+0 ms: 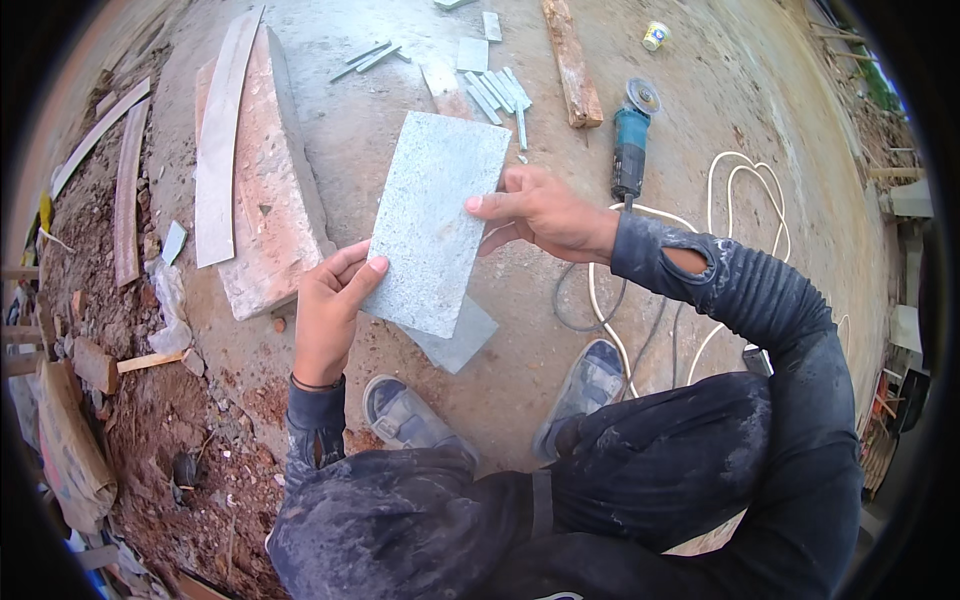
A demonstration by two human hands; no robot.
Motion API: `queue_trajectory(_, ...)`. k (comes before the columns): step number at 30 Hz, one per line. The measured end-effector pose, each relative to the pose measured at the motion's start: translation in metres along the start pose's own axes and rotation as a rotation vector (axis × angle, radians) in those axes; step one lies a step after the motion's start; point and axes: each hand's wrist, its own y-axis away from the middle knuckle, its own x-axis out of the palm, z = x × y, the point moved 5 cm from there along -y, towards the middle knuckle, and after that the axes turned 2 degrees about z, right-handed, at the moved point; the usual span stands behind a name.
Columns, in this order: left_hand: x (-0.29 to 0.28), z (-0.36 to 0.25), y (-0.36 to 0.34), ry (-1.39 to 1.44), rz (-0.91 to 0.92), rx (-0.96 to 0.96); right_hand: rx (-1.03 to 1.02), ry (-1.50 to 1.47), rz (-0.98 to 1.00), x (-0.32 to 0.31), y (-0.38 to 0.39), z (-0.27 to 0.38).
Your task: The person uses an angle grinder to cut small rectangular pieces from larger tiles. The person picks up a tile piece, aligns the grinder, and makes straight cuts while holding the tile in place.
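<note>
A rectangular grey-green stone tile [440, 220] is held up in front of me, its speckled face toward me. My left hand [335, 305] grips its lower left edge, thumb on the face and fingers behind. My right hand [545, 212] pinches the right edge higher up, thumb on the face. Below the held tile, another grey tile [465, 335] lies on the ground near my feet, partly hidden by it. To the right of my right hand, a teal and black angle grinder [630, 140] rests on the ground with its cutting disc at the far end.
A large concrete block [265, 190] with a long pale strip [222, 150] on it stands at the left. Several cut stone strips [498, 92] lie ahead, beside a wooden beam [573, 65] and a paper cup [655, 37]. White cable [735, 200] loops at the right. Rubble covers the left side.
</note>
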Motion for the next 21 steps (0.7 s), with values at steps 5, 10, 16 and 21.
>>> queue_trajectory(5,0.0,0.006,0.004,0.22,0.043,-0.121,-0.055,0.094,0.028,-0.006,-0.002,0.009)
queue_trajectory(10,-0.005,0.002,0.01,0.297,0.092,-0.136,-0.073,0.16,0.048,-0.004,-0.002,0.018)
queue_trajectory(16,0.004,-0.002,0.007,0.401,0.125,-0.128,-0.118,0.159,0.026,-0.012,-0.003,0.017)
queue_trajectory(21,0.005,-0.001,0.007,0.425,0.117,-0.14,-0.116,0.17,0.002,-0.013,-0.002,0.016)
